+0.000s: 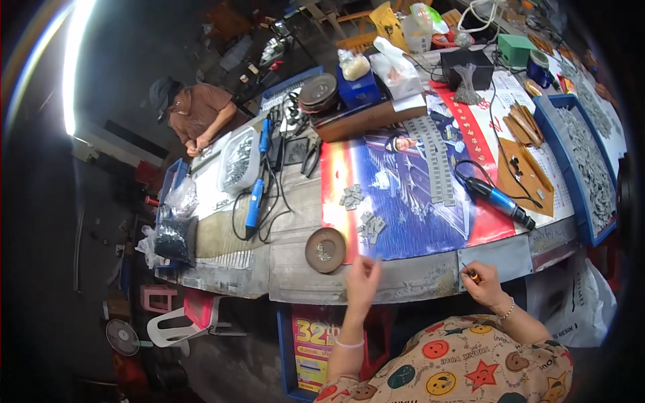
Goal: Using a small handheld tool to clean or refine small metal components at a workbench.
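My left hand (363, 281) is at the table's front edge, just right of a round brown dish (313, 260) with small shiny metal bits in it. Its fingers are pinched together and slightly smeared; whatever they hold is too small to make out. Beyond it, two loose clusters of small grey flat pieces (371, 227) lie on a colourful poster (410, 245). My right hand (489, 287) is closed around a small tool with a black and orange handle (474, 276), most of it hidden in the fist. This hand hovers by a grey pad (507, 257) at the edge.
Long rows of grey pieces (440, 171) lie on the poster. A blue and black corded power tool (497, 198) is at the right, before a blue tray of grey pieces (576, 225). Pliers (312, 158) and blue-handled corded tools (254, 208) lie left. A co-worker (205, 111) sits far left.
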The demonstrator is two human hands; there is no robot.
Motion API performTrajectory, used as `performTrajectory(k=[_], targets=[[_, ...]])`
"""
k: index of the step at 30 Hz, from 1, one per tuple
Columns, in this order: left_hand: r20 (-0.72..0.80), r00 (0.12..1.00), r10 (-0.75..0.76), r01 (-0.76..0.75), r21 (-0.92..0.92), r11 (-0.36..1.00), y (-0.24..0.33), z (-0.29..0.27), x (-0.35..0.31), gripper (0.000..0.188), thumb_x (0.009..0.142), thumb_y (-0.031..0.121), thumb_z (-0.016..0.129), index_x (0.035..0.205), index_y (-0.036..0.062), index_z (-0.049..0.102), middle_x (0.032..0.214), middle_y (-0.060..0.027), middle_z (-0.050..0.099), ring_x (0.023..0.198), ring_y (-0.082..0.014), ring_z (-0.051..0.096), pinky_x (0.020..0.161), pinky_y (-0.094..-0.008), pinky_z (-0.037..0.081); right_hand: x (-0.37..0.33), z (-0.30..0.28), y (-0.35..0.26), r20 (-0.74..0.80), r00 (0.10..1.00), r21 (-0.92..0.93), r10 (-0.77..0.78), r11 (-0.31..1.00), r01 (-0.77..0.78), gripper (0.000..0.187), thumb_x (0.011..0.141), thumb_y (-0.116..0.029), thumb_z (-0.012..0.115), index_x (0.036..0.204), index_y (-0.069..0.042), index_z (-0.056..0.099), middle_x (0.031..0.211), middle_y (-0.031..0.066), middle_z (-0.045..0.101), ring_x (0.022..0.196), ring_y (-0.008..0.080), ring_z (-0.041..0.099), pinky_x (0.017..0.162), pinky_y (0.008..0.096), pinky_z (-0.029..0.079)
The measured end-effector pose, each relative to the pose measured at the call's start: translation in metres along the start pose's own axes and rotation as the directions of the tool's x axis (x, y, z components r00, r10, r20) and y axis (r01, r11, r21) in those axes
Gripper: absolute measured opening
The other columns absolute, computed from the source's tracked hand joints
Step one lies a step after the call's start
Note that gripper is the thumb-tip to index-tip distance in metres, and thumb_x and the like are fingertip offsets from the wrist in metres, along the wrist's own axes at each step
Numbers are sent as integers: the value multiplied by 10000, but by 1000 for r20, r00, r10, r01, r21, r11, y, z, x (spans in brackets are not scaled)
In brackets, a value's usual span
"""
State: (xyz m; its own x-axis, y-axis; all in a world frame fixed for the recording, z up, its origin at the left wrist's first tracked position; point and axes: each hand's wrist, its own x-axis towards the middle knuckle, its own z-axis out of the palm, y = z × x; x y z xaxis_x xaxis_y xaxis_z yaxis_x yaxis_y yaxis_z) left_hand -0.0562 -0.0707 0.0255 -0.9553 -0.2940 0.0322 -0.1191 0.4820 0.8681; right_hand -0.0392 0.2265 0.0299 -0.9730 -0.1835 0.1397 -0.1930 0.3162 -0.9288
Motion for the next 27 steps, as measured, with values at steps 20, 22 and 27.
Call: performTrajectory(k=[20, 22, 27], targets=[[486, 870, -84, 408, -613, 676, 28, 37, -105, 125, 909, 65, 589, 947, 27, 477, 818, -46, 593, 695, -107, 604, 622, -204, 486, 11, 42, -31, 517, 826, 338, 225, 833, -438, 171, 846, -135, 636, 898, 27, 618, 786, 44, 627, 726, 85, 580, 653, 239, 477], [500, 862, -77, 411, -603, 683, 30, 41, -103, 124, 910, 66, 589, 955, 26, 480, 824, -50, 597, 699, -110, 605, 627, -207, 487, 9, 37, -37, 508, 830, 355, 231, 822, -446, 167, 850, -131, 633, 898, 27, 614, 785, 43, 625, 719, 85, 583, 647, 234, 480], [513, 855, -69, 423, -614, 666, 39, 44, -103, 120, 914, 63, 582, 975, 19, 488, 851, -67, 615, 707, -122, 610, 648, -214, 491, 10, 31, -42, 492, 837, 366, 240, 815, -449, 162, 853, -130, 632, 884, 28, 608, 782, 42, 620, 719, 93, 593, 642, 233, 486]])
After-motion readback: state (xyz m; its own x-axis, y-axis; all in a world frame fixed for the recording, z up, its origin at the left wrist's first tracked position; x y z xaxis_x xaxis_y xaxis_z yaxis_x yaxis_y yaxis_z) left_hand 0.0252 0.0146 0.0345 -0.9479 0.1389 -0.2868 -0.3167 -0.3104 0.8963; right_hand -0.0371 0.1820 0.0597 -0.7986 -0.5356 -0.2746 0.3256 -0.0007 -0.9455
